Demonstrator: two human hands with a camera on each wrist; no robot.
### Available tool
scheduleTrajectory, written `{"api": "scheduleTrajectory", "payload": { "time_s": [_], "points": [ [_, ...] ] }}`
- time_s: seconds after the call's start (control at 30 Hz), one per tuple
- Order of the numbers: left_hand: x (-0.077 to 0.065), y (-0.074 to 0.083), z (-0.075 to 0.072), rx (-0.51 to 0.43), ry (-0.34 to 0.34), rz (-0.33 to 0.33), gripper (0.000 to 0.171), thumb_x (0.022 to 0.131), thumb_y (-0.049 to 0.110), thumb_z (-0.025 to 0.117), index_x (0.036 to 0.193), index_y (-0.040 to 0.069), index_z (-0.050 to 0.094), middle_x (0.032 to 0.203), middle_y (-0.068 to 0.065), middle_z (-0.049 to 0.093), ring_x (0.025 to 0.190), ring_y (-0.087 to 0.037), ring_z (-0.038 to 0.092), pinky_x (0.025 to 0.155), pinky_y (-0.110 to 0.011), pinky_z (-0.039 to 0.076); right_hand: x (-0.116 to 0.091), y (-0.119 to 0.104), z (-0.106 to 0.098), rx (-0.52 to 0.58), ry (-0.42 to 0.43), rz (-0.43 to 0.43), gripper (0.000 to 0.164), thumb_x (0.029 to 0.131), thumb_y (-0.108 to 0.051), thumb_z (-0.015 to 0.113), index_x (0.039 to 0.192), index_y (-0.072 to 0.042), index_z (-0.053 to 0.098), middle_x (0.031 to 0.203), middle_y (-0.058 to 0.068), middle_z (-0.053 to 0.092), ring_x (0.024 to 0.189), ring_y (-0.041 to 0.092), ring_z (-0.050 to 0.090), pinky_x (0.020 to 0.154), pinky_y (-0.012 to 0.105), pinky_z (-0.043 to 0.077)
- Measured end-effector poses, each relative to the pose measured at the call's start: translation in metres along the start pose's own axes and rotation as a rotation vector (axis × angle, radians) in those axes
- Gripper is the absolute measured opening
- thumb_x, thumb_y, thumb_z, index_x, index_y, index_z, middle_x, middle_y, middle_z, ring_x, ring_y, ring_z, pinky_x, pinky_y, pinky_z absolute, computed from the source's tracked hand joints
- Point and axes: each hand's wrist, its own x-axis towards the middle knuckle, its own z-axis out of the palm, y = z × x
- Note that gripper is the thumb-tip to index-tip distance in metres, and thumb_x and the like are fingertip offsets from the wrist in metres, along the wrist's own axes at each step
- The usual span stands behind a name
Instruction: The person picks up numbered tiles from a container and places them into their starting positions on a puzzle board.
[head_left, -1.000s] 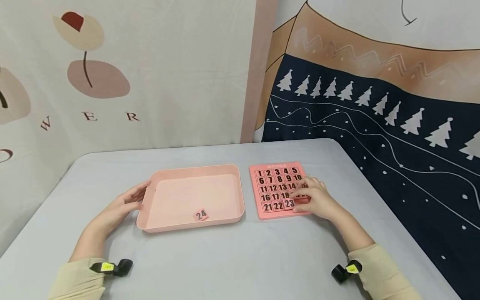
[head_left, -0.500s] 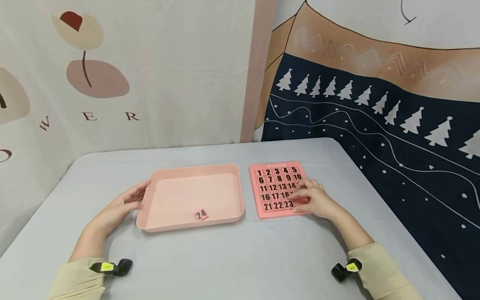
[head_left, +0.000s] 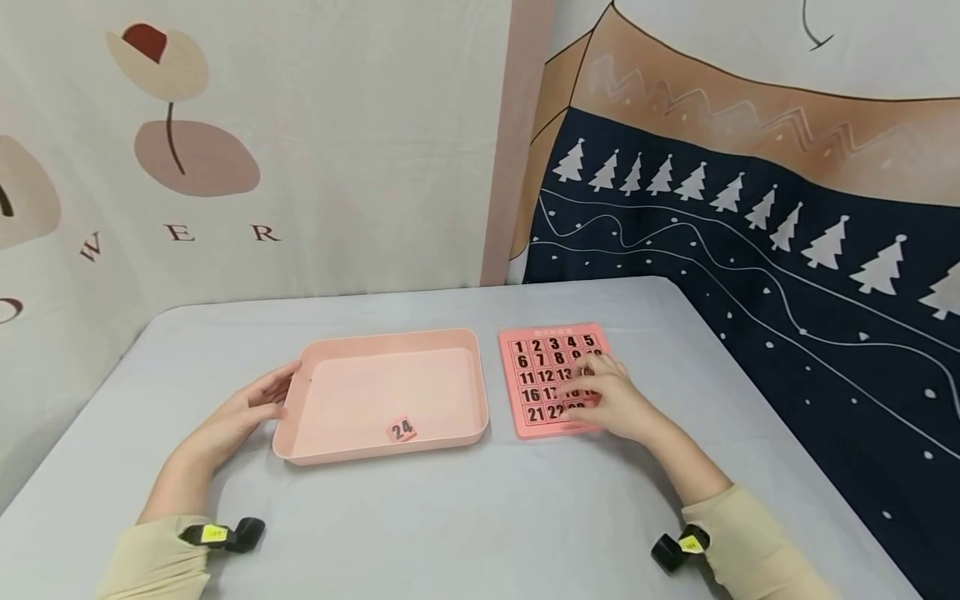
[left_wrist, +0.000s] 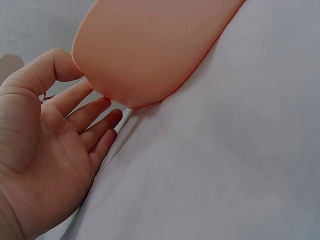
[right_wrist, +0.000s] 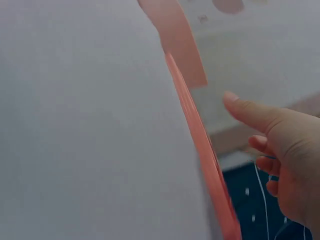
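Observation:
My left hand [head_left: 232,421] rests at the left end of a pink tray [head_left: 390,375], thumb and fingers loosely against its outer wall. The left wrist view has those fingers [left_wrist: 87,115] fairly straight beside the tray's corner. One square tile printed 24 [head_left: 402,429] lies askew in the tray near its front wall. To the right lies a pink number board [head_left: 525,430] with tiles in rows from 1. Over its lower right part is my right hand [head_left: 618,400], hiding several tiles. In the right wrist view nothing sits between its spread thumb and fingers [right_wrist: 262,145], above the board's edge.
A pale cloth covers the table [head_left: 450,525]. Behind it hangs a light curtain [head_left: 375,167] with flower prints, and on the right a dark blue cloth [head_left: 750,275] with white trees. Both sleeves carry a black wrist camera [head_left: 246,535].
The 23 tile, slightly raised a second ago under my right fingers, settled into its row. My right hand then shifted left over the board. My left hand and the tray stayed put.

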Motion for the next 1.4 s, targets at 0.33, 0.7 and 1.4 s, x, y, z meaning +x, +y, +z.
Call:
{"api": "scheduleTrajectory", "payload": {
  "time_s": [0.33,0.7,1.4],
  "points": [
    [-0.004,0.001,-0.001,-0.004,-0.01,0.015,0.065,0.094,0.001,0.052,0.151,0.0,0.02,0.156,-0.005,0.024,0.125,0.007,0.035,0.094,-0.009,0.03,0.041,-0.058,0.025,-0.008,0.006,-0.119,0.031,0.073,-0.022,0.084,0.103,-0.021,0.075,0.107,-0.008,0.05,0.103,0.014,0.042,0.093,0.045,0.031],
    [-0.004,0.0,0.003,-0.011,-0.004,0.023,0.065,0.093,-0.001,0.053,0.15,-0.002,0.022,0.155,-0.004,0.025,0.123,0.007,0.037,0.093,-0.009,0.032,0.09,-0.106,0.077,-0.015,-0.152,-0.239,0.029,0.077,-0.03,0.081,0.104,-0.024,0.074,0.103,-0.01,0.046,0.098,0.012,0.039,0.089,0.035,0.032],
    [-0.002,0.004,0.002,-0.002,0.004,0.012,0.067,0.092,-0.001,0.054,0.15,-0.001,0.022,0.156,-0.015,0.02,0.122,0.007,0.036,0.092,-0.009,0.032,0.127,-0.12,0.119,-0.226,-0.368,-0.197,0.029,0.075,-0.041,0.079,0.103,-0.036,0.073,0.103,-0.012,0.048,0.094,0.007,0.038,0.084,0.026,0.03]
  ]
}}
